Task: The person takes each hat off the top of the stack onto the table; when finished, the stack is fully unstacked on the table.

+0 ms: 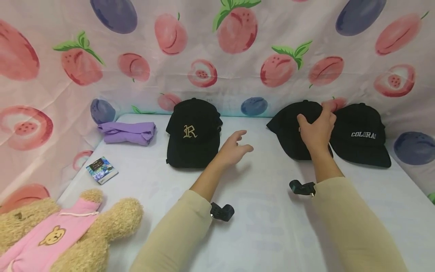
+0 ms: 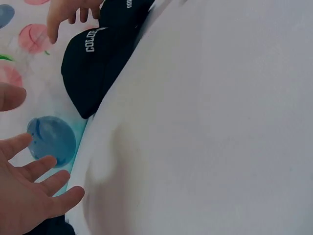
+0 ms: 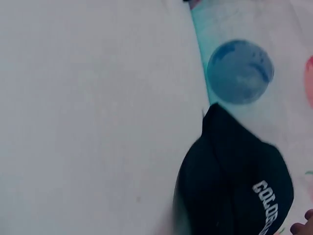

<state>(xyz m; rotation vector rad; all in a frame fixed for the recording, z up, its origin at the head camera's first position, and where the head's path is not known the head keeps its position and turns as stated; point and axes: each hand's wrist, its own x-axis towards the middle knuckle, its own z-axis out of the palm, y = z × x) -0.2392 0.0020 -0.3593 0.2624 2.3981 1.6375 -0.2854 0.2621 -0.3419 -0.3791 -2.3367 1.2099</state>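
Observation:
My right hand reaches over a black cap, thumb and fingers spread apart near its crown, hiding most of the white lettering in the head view. In the right wrist view this cap shows white letters starting "COLOR". Just right of it sits a second black cap with similar white lettering. My left hand hovers with fingers extended and holds nothing. Beside it on the left are stacked black caps, the front one bearing a gold "R". The left wrist view shows the left hand's fingers spread.
A folded purple cloth and a small blue-patterned book lie on the left of the white table. A teddy bear in a pink top lies at the front left. A fruit-print curtain hangs behind.

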